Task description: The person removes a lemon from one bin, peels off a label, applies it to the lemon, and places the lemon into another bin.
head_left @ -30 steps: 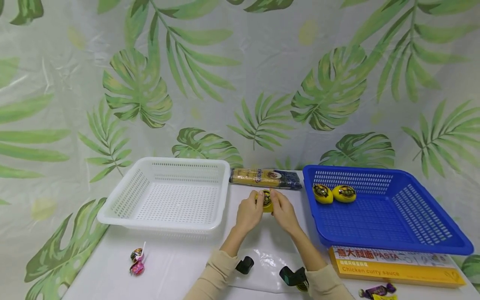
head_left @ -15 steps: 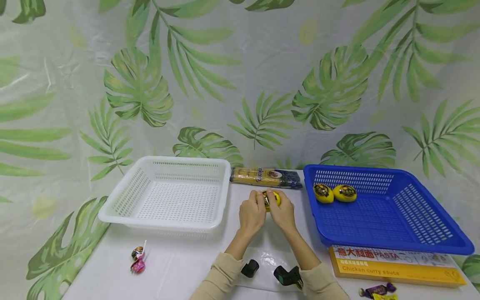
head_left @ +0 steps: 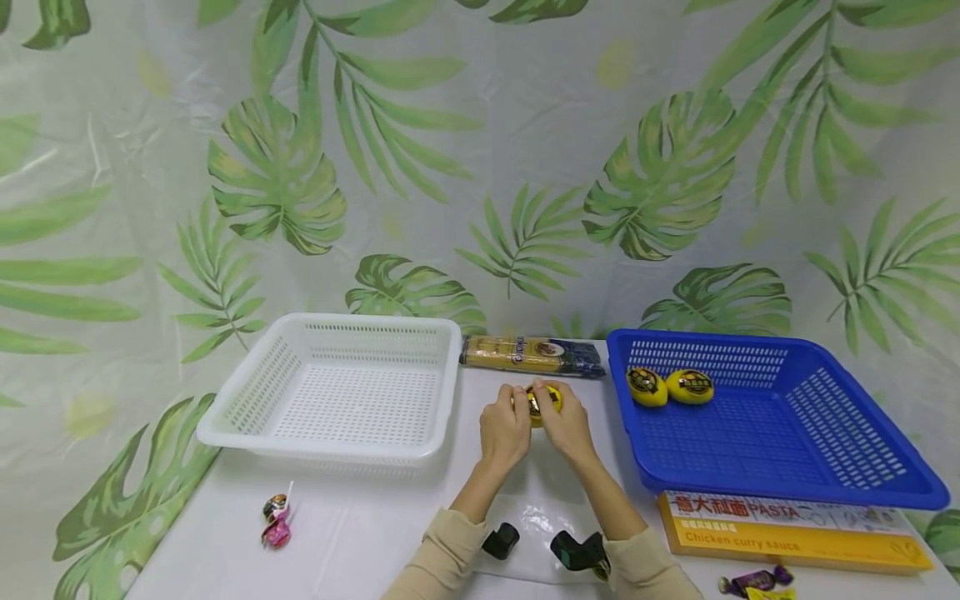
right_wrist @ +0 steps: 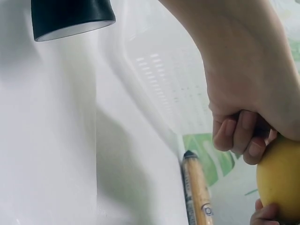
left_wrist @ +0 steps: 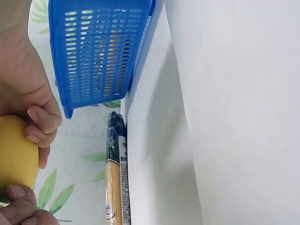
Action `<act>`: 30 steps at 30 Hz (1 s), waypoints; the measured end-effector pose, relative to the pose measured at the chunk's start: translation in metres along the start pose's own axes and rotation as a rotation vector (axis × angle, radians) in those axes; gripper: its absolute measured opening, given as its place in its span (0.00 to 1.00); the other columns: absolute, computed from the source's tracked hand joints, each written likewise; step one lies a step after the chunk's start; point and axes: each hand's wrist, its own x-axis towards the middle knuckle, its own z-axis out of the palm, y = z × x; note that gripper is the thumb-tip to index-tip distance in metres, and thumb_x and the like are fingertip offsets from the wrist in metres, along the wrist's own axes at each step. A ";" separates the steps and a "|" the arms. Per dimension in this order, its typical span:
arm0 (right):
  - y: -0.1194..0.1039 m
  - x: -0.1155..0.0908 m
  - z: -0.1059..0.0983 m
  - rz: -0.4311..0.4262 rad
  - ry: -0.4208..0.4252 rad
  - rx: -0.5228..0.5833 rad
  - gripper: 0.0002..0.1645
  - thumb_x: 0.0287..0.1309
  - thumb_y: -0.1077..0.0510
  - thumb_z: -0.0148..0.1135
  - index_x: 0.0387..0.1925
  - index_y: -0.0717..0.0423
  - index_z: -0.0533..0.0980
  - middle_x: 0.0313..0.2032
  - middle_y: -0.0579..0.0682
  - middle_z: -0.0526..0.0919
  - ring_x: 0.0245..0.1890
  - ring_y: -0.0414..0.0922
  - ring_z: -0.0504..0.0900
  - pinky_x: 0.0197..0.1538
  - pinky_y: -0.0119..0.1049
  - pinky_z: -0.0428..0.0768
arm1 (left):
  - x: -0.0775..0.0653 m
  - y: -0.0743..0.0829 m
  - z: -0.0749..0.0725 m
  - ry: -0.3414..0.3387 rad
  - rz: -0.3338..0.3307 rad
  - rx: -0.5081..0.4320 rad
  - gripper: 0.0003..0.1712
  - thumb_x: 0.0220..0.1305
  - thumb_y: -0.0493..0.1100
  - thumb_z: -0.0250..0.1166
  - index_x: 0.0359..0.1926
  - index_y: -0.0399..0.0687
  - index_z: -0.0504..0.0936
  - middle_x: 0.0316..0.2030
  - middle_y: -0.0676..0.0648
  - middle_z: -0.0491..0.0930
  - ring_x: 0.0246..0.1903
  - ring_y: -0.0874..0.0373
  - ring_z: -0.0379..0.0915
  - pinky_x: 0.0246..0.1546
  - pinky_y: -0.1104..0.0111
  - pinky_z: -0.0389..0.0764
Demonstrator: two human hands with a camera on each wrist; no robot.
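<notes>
A yellow lemon (head_left: 553, 397) with a dark printed label is held up over the white table between both hands. My left hand (head_left: 504, 429) grips it from the left, and my right hand (head_left: 567, 425) grips it from the right, thumbs on top. In the left wrist view, the lemon's smooth yellow side (left_wrist: 18, 152) shows between curled fingers of the two hands. The right wrist view catches the lemon (right_wrist: 281, 180) at its right edge, with fingers above and below it. Two similar labelled lemons, one left (head_left: 647, 387) and one right (head_left: 690, 387), lie in the blue basket (head_left: 757, 433).
A white basket (head_left: 352, 408) stands at left. Behind the hands lies a long pasta packet (head_left: 525, 354). An orange-and-white pasta box (head_left: 787, 537) lies before the blue basket, near wrapped sweets (head_left: 753, 581). A lollipop (head_left: 276, 521) is at front left. Clear plastic (head_left: 536, 521) lies beneath the forearms.
Both hands have shifted slightly right with the lemon, and its label has turned. In the last half second they have hardly moved.
</notes>
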 end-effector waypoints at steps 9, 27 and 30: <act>0.007 -0.001 0.004 -0.037 0.080 0.081 0.22 0.65 0.48 0.52 0.42 0.65 0.79 0.33 0.60 0.82 0.31 0.49 0.76 0.32 0.34 0.72 | -0.003 -0.002 0.001 -0.009 -0.001 -0.051 0.17 0.66 0.41 0.43 0.27 0.39 0.73 0.09 0.51 0.65 0.09 0.63 0.57 0.09 0.73 0.59; 0.015 -0.004 0.009 -0.194 0.300 0.139 0.17 0.64 0.60 0.50 0.35 0.64 0.84 0.38 0.60 0.84 0.38 0.55 0.81 0.38 0.45 0.76 | -0.002 0.010 -0.006 -0.199 -0.222 -0.092 0.30 0.70 0.58 0.41 0.20 0.43 0.73 0.14 0.50 0.69 0.12 0.59 0.62 0.12 0.70 0.63; 0.015 -0.006 0.011 -0.204 0.338 0.135 0.18 0.65 0.61 0.48 0.34 0.64 0.84 0.37 0.60 0.85 0.36 0.54 0.82 0.37 0.46 0.76 | -0.002 0.012 -0.004 -0.171 -0.246 -0.040 0.30 0.68 0.60 0.43 0.20 0.45 0.73 0.13 0.51 0.69 0.11 0.59 0.62 0.10 0.70 0.62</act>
